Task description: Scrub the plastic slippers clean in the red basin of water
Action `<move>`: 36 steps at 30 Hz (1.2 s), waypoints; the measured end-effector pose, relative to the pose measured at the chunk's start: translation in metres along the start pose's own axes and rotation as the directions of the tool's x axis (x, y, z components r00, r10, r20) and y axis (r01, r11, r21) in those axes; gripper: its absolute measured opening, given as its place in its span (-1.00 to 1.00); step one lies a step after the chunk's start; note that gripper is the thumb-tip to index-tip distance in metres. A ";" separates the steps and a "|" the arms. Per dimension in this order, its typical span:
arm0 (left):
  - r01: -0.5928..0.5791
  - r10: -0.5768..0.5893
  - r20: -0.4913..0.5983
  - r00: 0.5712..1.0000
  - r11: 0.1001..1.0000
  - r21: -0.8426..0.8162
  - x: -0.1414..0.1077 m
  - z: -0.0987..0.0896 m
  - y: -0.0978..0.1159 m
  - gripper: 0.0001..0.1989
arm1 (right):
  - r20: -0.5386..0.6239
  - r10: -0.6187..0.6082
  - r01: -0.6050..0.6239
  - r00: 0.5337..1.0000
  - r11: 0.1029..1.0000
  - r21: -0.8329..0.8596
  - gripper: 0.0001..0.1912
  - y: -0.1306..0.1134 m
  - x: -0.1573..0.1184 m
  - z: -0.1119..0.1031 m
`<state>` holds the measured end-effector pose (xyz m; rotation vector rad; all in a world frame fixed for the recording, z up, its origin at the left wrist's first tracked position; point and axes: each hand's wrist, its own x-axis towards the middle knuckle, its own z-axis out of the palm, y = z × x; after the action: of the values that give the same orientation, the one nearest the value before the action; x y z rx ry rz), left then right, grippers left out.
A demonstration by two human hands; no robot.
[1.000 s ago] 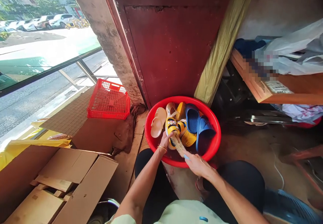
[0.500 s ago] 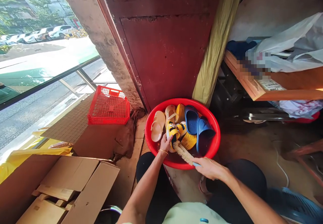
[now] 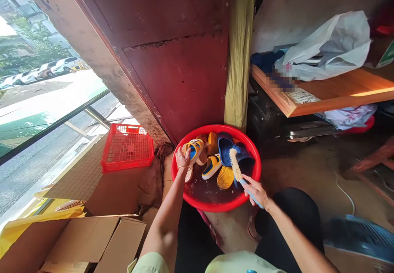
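Note:
My left hand (image 3: 182, 158) grips a yellow and white slipper (image 3: 195, 149) with a blue inside, over the left side of a red basin (image 3: 215, 208). In my right hand (image 3: 256, 192) is a scrub brush (image 3: 235, 165) with pale bristles and a light blue handle, raised over the basin's right side, apart from the held slipper. Dark water (image 3: 203, 193) lies in the basin. A matching yellow slipper (image 3: 211, 166), a yellow sole (image 3: 225, 178), blue slippers (image 3: 225, 148) and some beige footwear (image 3: 202, 157), partly hidden, are in there too.
A red plastic crate (image 3: 127, 148) and an open cardboard box (image 3: 83, 236) stand on the left. Behind the basin is a dark red door (image 3: 184, 84) with a yellowish curtain (image 3: 238, 60). A wooden shelf (image 3: 338, 96) juts out at right, above a bluish fan (image 3: 363, 236).
The left hand has lifted the yellow slipper and moved it left and up. The brush has come off the slipper and swung upright to the right. The camera view has turned rightward.

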<state>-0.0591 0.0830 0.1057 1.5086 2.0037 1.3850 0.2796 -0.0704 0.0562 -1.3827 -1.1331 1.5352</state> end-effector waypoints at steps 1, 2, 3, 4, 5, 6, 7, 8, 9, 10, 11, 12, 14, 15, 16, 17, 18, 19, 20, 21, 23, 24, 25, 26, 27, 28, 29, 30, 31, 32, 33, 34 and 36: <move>-0.035 0.036 -0.018 0.999 0.998 0.042 -0.006 0.002 0.003 -0.46 | 0.006 -0.002 0.002 1.000 1.000 0.009 -0.09 0.001 -0.001 -0.001; -0.094 0.094 -0.002 0.996 0.992 0.083 -0.017 0.006 0.006 -0.49 | 0.011 -0.003 0.003 1.000 1.000 0.017 -0.09 0.002 -0.002 -0.002; -0.166 0.160 0.063 0.985 0.980 0.106 -0.034 0.010 0.008 -0.56 | 0.015 -0.002 0.002 1.000 1.000 0.022 -0.09 0.002 -0.002 -0.003; -0.226 0.202 0.211 0.956 0.970 0.095 -0.055 0.016 0.009 -0.63 | 0.019 0.002 -0.002 1.000 1.000 0.024 -0.09 0.001 -0.002 -0.004; -0.252 0.205 0.406 0.891 0.965 0.066 -0.078 0.023 0.010 -0.68 | 0.028 0.009 -0.009 1.000 1.000 0.022 -0.10 0.000 -0.002 -0.005; -0.248 0.174 0.554 0.814 0.967 0.060 -0.101 0.030 0.010 -0.69 | 0.041 0.017 -0.018 0.999 1.000 0.018 -0.10 0.000 -0.001 -0.006; -0.242 0.135 0.636 0.759 0.967 0.084 -0.123 0.037 0.010 -0.67 | 0.056 0.027 -0.028 0.998 1.000 0.014 -0.10 -0.001 0.000 -0.007; -0.250 0.110 0.672 0.732 0.962 0.115 -0.141 0.045 0.010 -0.58 | 0.073 0.037 -0.037 0.997 0.999 0.008 -0.10 -0.002 0.001 -0.008; -0.251 0.085 0.665 0.742 0.955 0.158 -0.155 0.052 0.010 -0.45 | 0.085 0.045 -0.045 0.995 0.999 0.002 -0.10 -0.002 0.002 -0.008; -0.247 0.040 0.666 0.745 0.944 0.219 -0.164 0.060 0.010 -0.29 | 0.091 0.051 -0.051 0.995 0.999 -0.005 -0.10 -0.002 0.003 -0.008; -0.236 -0.011 0.664 0.748 0.930 0.281 -0.169 0.066 0.011 -0.16 | 0.092 0.055 -0.054 0.994 0.998 -0.013 -0.10 -0.002 0.003 -0.008; -0.216 -0.061 0.658 0.750 0.918 0.332 -0.171 0.072 0.013 -0.04 | 0.087 0.055 -0.054 0.995 0.998 -0.022 -0.11 -0.002 0.003 -0.008; -0.156 -0.153 0.655 0.740 0.908 0.388 -0.169 0.081 0.017 0.08 | 0.072 0.047 -0.044 0.996 0.998 -0.037 -0.11 -0.002 0.003 -0.007; -0.124 -0.183 0.654 0.734 0.911 0.393 -0.167 0.084 0.019 0.08 | 0.066 0.038 -0.036 0.997 0.999 -0.041 -0.11 -0.001 0.003 -0.007; -0.100 -0.199 0.654 0.729 0.915 0.390 -0.164 0.086 0.020 0.07 | 0.063 0.030 -0.028 0.998 0.999 -0.044 -0.11 -0.001 0.002 -0.007; -0.092 -0.200 0.656 0.727 0.919 0.383 -0.162 0.086 0.021 0.04 | 0.062 0.024 -0.021 0.998 0.999 -0.046 -0.11 0.000 0.002 -0.007; -0.103 -0.186 0.661 0.727 0.922 0.372 -0.160 0.084 0.021 -0.01 | 0.060 0.019 -0.016 0.998 0.999 -0.049 -0.11 0.001 0.002 -0.007; -0.126 -0.161 0.666 0.728 0.924 0.360 -0.158 0.081 0.020 -0.06 | 0.060 0.016 -0.013 0.998 0.999 -0.053 -0.12 0.001 0.002 -0.007; -0.153 -0.132 0.672 0.729 0.925 0.347 -0.156 0.075 0.019 -0.10 | 0.061 0.015 -0.012 0.998 0.998 -0.060 -0.13 0.002 0.002 -0.007; -0.176 -0.102 0.673 0.733 0.927 0.332 -0.153 0.069 0.018 -0.15 | 0.060 0.017 -0.013 0.998 0.997 -0.071 -0.15 0.003 0.002 -0.006; -0.206 -0.041 0.660 0.750 0.934 0.292 -0.149 0.053 0.016 -0.23 | 0.045 0.027 -0.021 0.999 0.993 -0.113 -0.19 0.003 0.004 -0.004; -0.219 -0.007 0.649 0.761 0.938 0.268 -0.147 0.045 0.016 -0.25 | 0.035 0.037 -0.032 0.999 0.988 -0.150 -0.21 0.003 0.005 -0.002; -0.238 0.032 0.636 0.771 0.941 0.242 -0.145 0.038 0.018 -0.26 | 0.021 0.053 -0.048 0.998 0.979 -0.197 -0.24 0.001 0.007 0.000; -0.263 0.071 0.626 0.777 0.939 0.220 -0.143 0.032 0.020 -0.26 | 0.005 0.074 -0.070 0.997 0.965 -0.254 -0.27 -0.002 0.009 0.003; -0.288 0.102 0.620 0.778 0.935 0.208 -0.143 0.027 0.024 -0.25 | -0.011 0.098 -0.096 0.995 0.944 -0.317 -0.30 -0.007 0.011 0.005; -0.310 0.119 0.615 0.779 0.927 0.213 -0.143 0.024 0.028 -0.24 | -0.025 0.123 -0.124 0.992 0.916 -0.381 -0.32 -0.013 0.013 0.007; -0.328 0.126 0.613 0.780 0.916 0.229 -0.143 0.023 0.033 -0.22 | -0.038 0.147 -0.149 0.988 0.885 -0.441 -0.33 -0.020 0.015 0.008; -0.344 0.128 0.610 0.782 0.905 0.251 -0.144 0.022 0.038 -0.21 | -0.050 0.164 -0.167 0.985 0.853 -0.494 -0.35 -0.027 0.018 0.009; -0.360 0.133 0.607 0.784 0.894 0.269 -0.145 0.021 0.043 -0.19 | -0.058 0.175 -0.179 0.983 0.823 -0.539 -0.36 -0.034 0.020 0.009; -0.377 0.146 0.602 0.785 0.884 0.277 -0.145 0.019 0.047 -0.18 | -0.063 0.180 -0.183 0.982 0.799 -0.573 -0.37 -0.041 0.021 0.008; -0.396 0.169 0.598 0.784 0.877 0.273 -0.145 0.016 0.050 -0.17 | -0.064 0.180 -0.182 0.982 0.782 -0.596 -0.39 -0.046 0.023 0.007; -0.416 0.197 0.594 0.780 0.873 0.256 -0.144 0.012 0.051 -0.16 | -0.062 0.179 -0.179 0.982 0.772 -0.610 -0.40 -0.050 0.024 0.006; -0.431 0.242 0.578 0.779 0.877 0.213 -0.139 -0.003 0.052 -0.18 | -0.056 0.179 -0.175 0.982 0.766 -0.618 -0.41 -0.052 0.027 0.004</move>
<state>0.0275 -0.0376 0.1058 2.2062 1.7017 0.5948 0.2711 -0.0293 0.0970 -1.9688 -1.6493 1.3344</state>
